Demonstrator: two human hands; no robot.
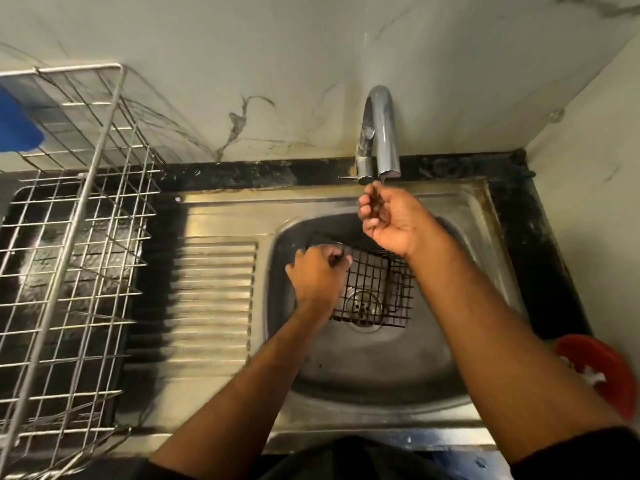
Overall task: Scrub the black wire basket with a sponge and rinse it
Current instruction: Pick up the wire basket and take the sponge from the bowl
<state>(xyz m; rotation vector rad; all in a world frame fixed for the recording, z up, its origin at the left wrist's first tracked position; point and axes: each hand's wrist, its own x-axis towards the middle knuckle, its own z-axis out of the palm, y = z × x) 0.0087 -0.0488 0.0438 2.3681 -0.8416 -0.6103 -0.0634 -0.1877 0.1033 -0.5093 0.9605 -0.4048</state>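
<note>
The black wire basket (375,289) is sitting down in the bowl of the steel sink (485,258), directly over the drain (363,308), with bare basin floor lying open on its near side and only a narrow gap between its far edge and the bowl's far wall. The left hand (317,270) is curling its fingers round the basket's rim on the side toward the ribbed draining board (214,299), holding it there. The right hand (389,220) is hanging above the basket's far edge, just under the spout of the chrome tap (381,133), with its fingers loosely cupped and nothing visible in them; a thin thread of water is running onto it. Whether a sponge is anywhere in that hand I cannot tell. Beyond the draining board, well away from the sink bowl, a large silver wire rack (79,220) is standing on the dark counter, with something blue (17,123) inside its far corner. A red bowl (599,368) is resting just off the sink's right rim, partly behind the right forearm.
</note>
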